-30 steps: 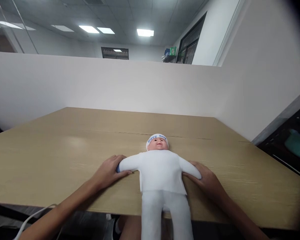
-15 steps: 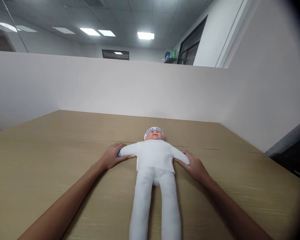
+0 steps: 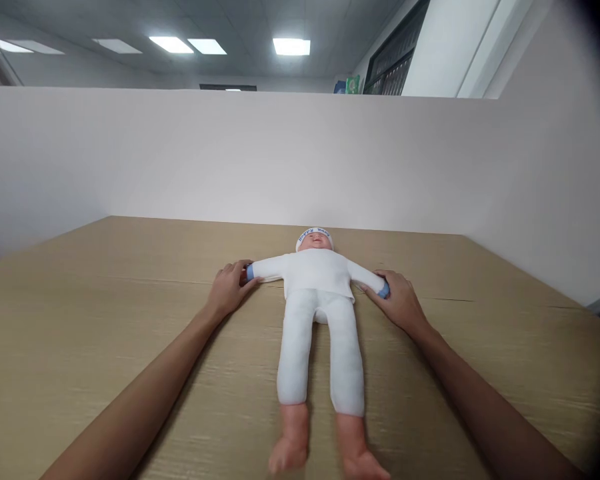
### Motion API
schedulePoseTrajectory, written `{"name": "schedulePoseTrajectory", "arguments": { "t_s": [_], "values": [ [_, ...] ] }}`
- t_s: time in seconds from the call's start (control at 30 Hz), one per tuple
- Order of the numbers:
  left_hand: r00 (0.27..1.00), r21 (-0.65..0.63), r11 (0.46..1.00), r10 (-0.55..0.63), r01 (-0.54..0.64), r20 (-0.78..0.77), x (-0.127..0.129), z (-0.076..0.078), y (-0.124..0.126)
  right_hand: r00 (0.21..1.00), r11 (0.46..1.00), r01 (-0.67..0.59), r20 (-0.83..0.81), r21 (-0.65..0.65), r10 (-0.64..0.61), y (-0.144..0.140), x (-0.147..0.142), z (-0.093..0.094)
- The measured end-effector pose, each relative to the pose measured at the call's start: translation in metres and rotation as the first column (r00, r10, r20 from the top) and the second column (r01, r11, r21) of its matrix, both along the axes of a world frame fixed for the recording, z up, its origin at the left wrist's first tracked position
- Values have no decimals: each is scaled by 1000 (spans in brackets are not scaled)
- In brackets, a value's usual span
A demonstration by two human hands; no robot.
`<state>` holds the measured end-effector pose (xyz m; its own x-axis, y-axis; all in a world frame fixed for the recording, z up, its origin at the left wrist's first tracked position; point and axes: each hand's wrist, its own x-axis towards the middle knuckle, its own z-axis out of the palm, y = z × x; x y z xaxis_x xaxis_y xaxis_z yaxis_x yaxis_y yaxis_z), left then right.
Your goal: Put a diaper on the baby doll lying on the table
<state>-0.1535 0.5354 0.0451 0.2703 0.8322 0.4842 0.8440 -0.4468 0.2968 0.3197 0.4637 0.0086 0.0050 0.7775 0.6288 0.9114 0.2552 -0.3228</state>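
A baby doll (image 3: 319,275) lies on its back on the brown table, head toward the far wall and bare feet toward me. It wears a white long-sleeved top, white trousers and a white headband with blue lettering. Both its arms are spread to the sides. My left hand (image 3: 230,287) is closed around the end of the doll's arm on the left, by the blue cuff. At the other side, my right hand (image 3: 399,300) grips the opposite sleeve end, with its blue cuff showing between thumb and fingers.
The table (image 3: 145,300) has a seam running across it behind my hands. A pale partition wall (image 3: 280,160) rises along the far edge and continues on the right. Beyond it are ceiling lights, a dark-framed window (image 3: 397,50) and a green package (image 3: 353,85).
The doll sits farther up the view, nearer the table's far edge, and its bare feet now show. The blue cuff at my right hand has come into sight. The camera view has shifted too.
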Motion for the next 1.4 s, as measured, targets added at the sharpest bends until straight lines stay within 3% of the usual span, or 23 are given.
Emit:
{"name": "schedulePoseTrajectory", "arguments": {
  "t_s": [0.17,0.4,0.67,0.9,1.13,1.27,1.4],
  "values": [
    [999,-20,999,28,-29,-26,-2,-4,5,998,998,61,-13,-17,-61,4,12,-8],
    [1000,-35,999,25,-26,-18,-7,-7,9,979,999,16,-202,-40,-24,0,30,-15],
    [999,-44,999,-18,20,33,-15,-11,11,946,995,56,-314,-79,-78,-7,43,-20],
    [998,-54,998,15,-11,68,-15,-10,8,948,994,44,-309,-97,-72,-6,45,-20],
    [953,-216,973,135,-76,271,-21,-1,-1,971,995,8,-237,-104,-33,-21,51,-19],
    [953,-231,969,154,-93,262,-22,1,2,974,994,36,-220,-107,-59,-23,54,-18],
    [947,-234,955,234,-182,222,-23,-1,3,976,993,58,-203,-101,-78,-21,55,-18]
  ]
}}
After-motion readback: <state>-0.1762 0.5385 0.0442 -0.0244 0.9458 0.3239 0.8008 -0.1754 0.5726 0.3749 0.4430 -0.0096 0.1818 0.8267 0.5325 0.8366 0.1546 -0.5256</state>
